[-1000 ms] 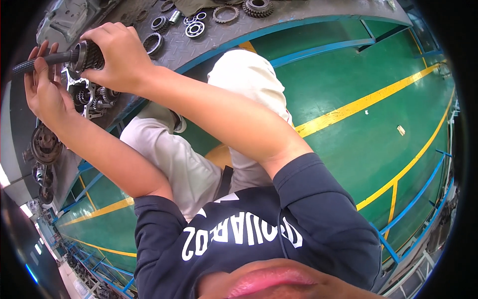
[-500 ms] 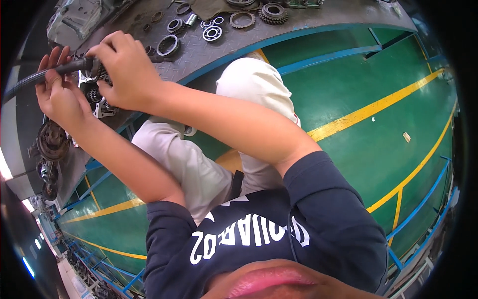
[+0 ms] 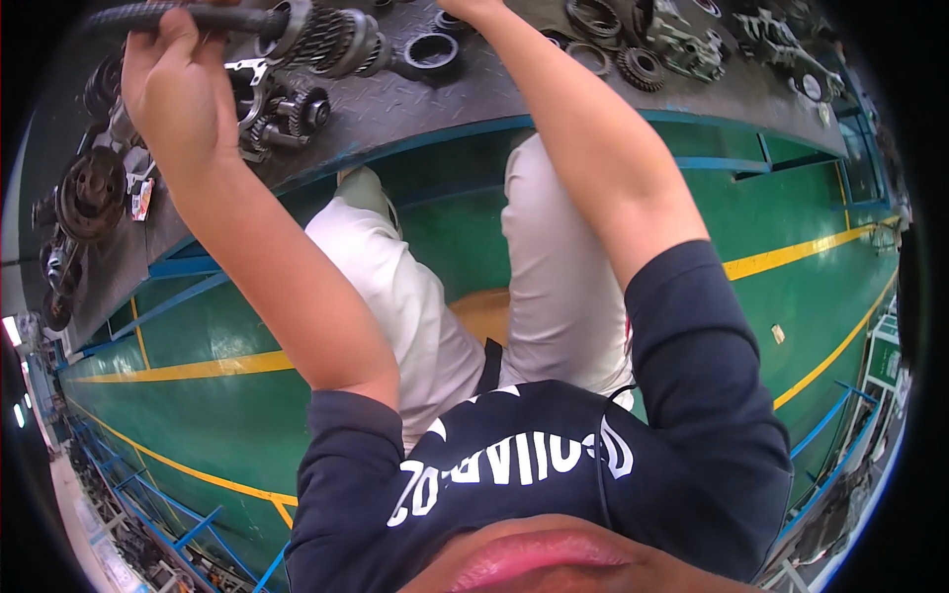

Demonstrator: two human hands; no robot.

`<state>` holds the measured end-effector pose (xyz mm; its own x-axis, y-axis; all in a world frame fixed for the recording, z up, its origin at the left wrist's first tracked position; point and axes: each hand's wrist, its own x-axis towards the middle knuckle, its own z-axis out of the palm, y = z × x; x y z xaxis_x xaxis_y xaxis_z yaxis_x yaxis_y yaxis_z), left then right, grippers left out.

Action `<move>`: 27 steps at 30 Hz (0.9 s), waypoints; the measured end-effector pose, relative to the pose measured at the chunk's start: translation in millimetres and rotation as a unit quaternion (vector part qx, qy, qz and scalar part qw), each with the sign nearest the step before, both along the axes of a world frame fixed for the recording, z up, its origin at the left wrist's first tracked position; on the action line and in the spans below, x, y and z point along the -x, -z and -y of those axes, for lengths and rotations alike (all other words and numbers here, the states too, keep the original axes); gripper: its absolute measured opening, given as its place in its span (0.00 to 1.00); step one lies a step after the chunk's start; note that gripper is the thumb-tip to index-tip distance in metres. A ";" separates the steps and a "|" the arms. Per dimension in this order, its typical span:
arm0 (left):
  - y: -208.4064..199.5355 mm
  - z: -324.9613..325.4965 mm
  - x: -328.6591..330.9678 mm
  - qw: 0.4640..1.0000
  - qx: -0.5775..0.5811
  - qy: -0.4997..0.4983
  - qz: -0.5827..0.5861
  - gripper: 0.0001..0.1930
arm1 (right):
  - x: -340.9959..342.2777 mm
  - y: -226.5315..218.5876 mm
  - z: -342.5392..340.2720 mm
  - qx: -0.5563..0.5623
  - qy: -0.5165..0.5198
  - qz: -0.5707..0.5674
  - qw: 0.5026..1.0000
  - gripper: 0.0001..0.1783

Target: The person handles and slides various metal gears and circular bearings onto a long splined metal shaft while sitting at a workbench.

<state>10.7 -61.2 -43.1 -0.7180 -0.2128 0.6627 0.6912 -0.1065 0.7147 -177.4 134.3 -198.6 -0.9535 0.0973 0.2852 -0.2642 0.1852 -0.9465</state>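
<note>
My left hand point(image 3: 183, 94) is closed around a long dark gear shaft point(image 3: 242, 20), with the thumb across it. Toward the shaft's right end sits a stack of toothed gears point(image 3: 331, 44), tilted over the bench. Only the lower part of my right hand point(image 3: 470, 6) shows at the top edge, well to the right of the gears; its fingers are cut off from view. Between the two hands a dark ring point(image 3: 432, 51) lies on the metal bench top point(image 3: 386, 109). Below the shaft rests a cluster of small gears point(image 3: 292, 119) beside a silver housing piece.
A round rusty pulley point(image 3: 94, 188) and other greasy parts stand along the bench at left. Further right lie a toothed ring gear point(image 3: 641, 69) and a metal assembly point(image 3: 687, 44). A blue frame rail point(image 3: 712, 165) runs under the bench, above a green floor point(image 3: 712, 217).
My right hand has let go of the shaft's geared end and moved right across the bench. My left hand keeps its hold on the shaft. The whole view has shifted.
</note>
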 end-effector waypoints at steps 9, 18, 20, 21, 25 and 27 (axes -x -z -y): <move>0.3 -0.9 -11.0 0.999 -0.002 0.037 -0.039 0.19 | 55.2 42.8 59.3 -0.461 -0.107 -0.249 0.845 0.18; -9.4 -30.5 -11.3 0.999 0.040 -0.001 -0.026 0.19 | 34.9 35.2 17.0 -0.447 -0.038 -0.228 0.864 0.15; -8.5 -28.4 -8.4 0.998 0.045 0.025 -0.032 0.20 | 27.5 16.5 8.1 -0.407 -0.131 -0.198 0.882 0.17; -11.2 -26.9 -6.9 0.998 0.031 0.042 -0.027 0.20 | 24.6 -3.9 10.3 -0.390 -0.084 -0.184 0.898 0.18; -4.4 -0.6 -4.8 0.998 0.025 0.066 0.006 0.19 | -33.2 -109.0 29.8 -0.012 -0.057 -0.230 0.971 0.20; -10.8 -9.1 -2.3 0.997 0.023 0.066 0.046 0.19 | -86.1 -181.9 14.0 0.167 -0.106 -0.222 0.955 0.23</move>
<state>13.0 -52.1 -32.3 -0.7959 -0.0838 0.5995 0.6047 -0.1576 0.7807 -91.3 120.3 -16.7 -0.7535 0.0716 0.6535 -0.6519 -0.2100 -0.7287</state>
